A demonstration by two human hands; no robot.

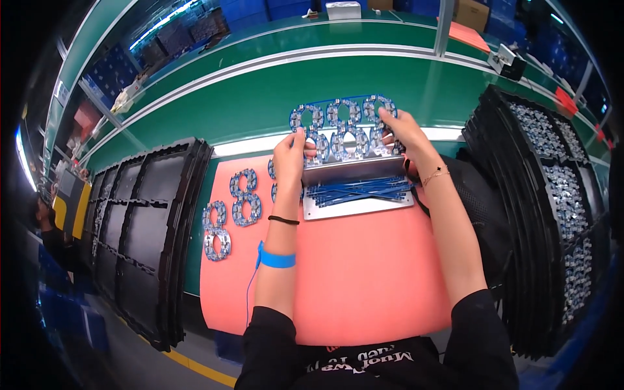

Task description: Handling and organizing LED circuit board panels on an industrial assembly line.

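Both my hands hold up a row of three figure-eight-shaped circuit boards (343,116), with a blue wire along its top edge. The left end is pinched between the thumb and fingers of my left hand (288,156). At the other end, my right hand (411,133) has its thumb on the front of the rightmost board and fingers behind. The boards stand upright at a bent metal holder (354,171); whether they rest in it I cannot tell. On the holder's front plate lies a bundle of blue wires (357,190).
Loose figure-eight boards (246,198) lie left on the pink mat (364,279), one partly behind my left arm. Black compartment trays (143,227) stand at the left. Stacked black trays (513,195) filled with boards stand at the right. A blue wrist strap (278,260) with a cord circles my left forearm.
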